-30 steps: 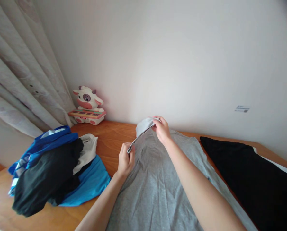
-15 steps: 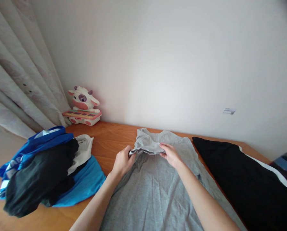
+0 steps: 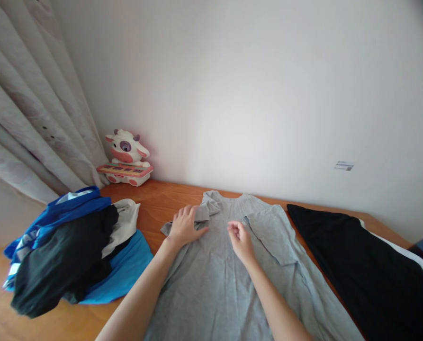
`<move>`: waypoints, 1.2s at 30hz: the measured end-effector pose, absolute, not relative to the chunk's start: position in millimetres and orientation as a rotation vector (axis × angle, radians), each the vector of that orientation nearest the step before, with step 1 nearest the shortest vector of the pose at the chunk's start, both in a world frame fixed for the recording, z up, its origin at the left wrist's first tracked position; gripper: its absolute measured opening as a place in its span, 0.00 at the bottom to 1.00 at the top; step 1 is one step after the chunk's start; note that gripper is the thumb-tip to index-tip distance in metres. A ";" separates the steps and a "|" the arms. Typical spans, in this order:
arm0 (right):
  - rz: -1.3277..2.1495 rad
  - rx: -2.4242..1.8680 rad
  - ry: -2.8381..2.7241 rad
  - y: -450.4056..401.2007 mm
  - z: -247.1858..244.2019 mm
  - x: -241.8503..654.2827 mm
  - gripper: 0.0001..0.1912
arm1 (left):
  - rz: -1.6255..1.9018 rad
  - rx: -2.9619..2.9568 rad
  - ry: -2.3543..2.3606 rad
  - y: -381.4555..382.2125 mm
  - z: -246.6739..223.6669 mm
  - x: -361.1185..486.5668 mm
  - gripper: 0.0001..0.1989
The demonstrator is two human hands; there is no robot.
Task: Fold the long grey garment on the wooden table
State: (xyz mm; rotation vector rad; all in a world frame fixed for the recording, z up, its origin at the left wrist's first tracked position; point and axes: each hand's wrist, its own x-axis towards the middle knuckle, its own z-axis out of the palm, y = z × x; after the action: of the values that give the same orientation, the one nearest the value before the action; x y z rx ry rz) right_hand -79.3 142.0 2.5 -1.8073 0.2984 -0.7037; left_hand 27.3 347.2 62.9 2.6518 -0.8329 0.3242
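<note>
A grey short-sleeved T-shirt [image 3: 214,289] lies spread out in front of me, its neckline toward the wall. My left hand [image 3: 184,227] rests on the shirt's left edge by the sleeve, fingers stretched and thumb apart. Part of that sleeve shows rumpled beyond the fingers and under them. Over the middle of the chest is my right hand [image 3: 241,241], its fingers loosely curled with no cloth between them; whether it touches the shirt I cannot tell. The right sleeve [image 3: 273,234] lies folded inward over the body.
On the left of the wooden tabletop [image 3: 161,201] sits a heap of blue, black and white clothes [image 3: 65,251]. A cow toy with a keyboard [image 3: 126,158] stands behind it near the curtain [image 3: 30,104]. Black fabric with a white stripe [image 3: 339,251] lies to the right.
Both hands have let go of the left sleeve they were holding up. It now lies lower and rumpled at the left; my left hand has opened and the right has drawn back slightly.
</note>
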 end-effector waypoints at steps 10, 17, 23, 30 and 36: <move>-0.651 -1.883 0.228 141.0 8.5 -84.3 0.15 | 0.107 2.741 -0.403 335.2 71.6 99.9 0.21; -0.644 -1.962 0.180 143.6 6.7 -82.2 0.11 | 0.443 2.760 -0.031 394.1 99.5 127.9 0.29; -0.730 -2.436 0.172 148.9 2.8 -87.6 0.21 | 0.317 2.598 -0.948 339.1 67.6 102.5 0.22; -0.397 -2.838 0.286 141.5 9.2 -98.9 0.31 | 0.115 2.685 -0.800 369.1 26.4 127.8 0.31; -0.381 -2.862 0.289 136.0 7.6 -98.3 0.31 | 0.106 2.799 -0.839 416.7 44.5 137.2 0.25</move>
State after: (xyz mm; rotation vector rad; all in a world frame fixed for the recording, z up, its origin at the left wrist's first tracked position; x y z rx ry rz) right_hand -98.3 136.0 7.6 -2.8620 0.2888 -0.3811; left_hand 137.2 416.7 44.5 2.7987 -0.8393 0.1060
